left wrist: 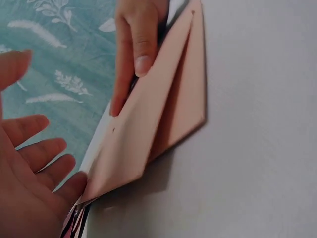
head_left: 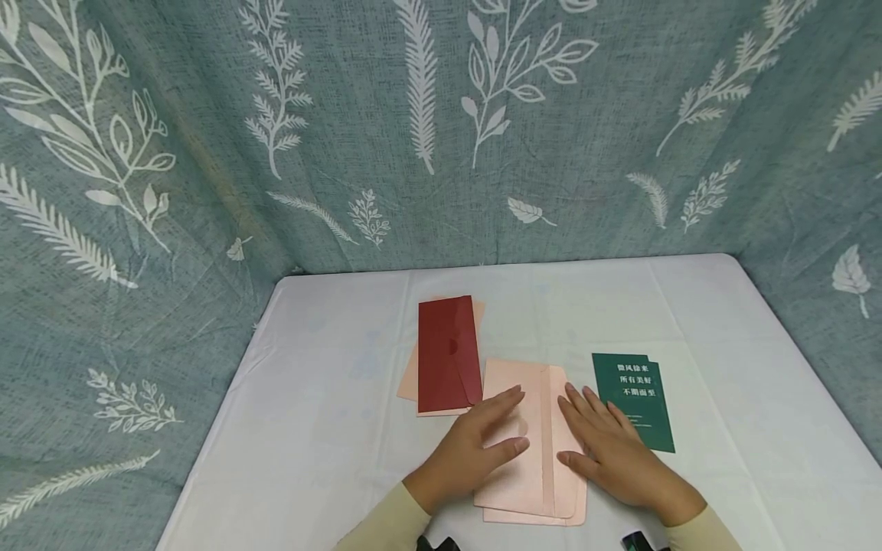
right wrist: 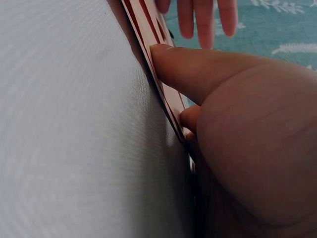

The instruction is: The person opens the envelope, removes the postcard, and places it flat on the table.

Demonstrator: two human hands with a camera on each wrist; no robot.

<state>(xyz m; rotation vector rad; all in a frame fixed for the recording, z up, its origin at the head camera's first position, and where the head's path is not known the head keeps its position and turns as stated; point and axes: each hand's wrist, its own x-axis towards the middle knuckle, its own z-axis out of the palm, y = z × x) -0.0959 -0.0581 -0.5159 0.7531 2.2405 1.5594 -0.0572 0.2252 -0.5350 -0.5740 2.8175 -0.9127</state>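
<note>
Two pale pink envelopes (head_left: 513, 493) lie stacked in front of me, the upper one with a long strip down its face near the right edge. My right hand (head_left: 613, 455) rests on the right side of the stack, fingers extended; in the right wrist view its thumb (right wrist: 173, 62) touches the pink paper. Over the left half is my left hand (head_left: 475, 444), with fingers and thumb spread and nothing gripped. The left wrist view shows the upper envelope (left wrist: 131, 129) raised off the lower one along one edge, leaving a gap.
Behind and left lies a dark red envelope (head_left: 448, 356) on top of more pink ones (head_left: 409, 379). Green cards (head_left: 658, 417) with white writing overlap each other to the right, partly behind my right hand. A white cloth (head_left: 310, 428) covers the table; a leaf-patterned curtain (head_left: 441, 214) surrounds it.
</note>
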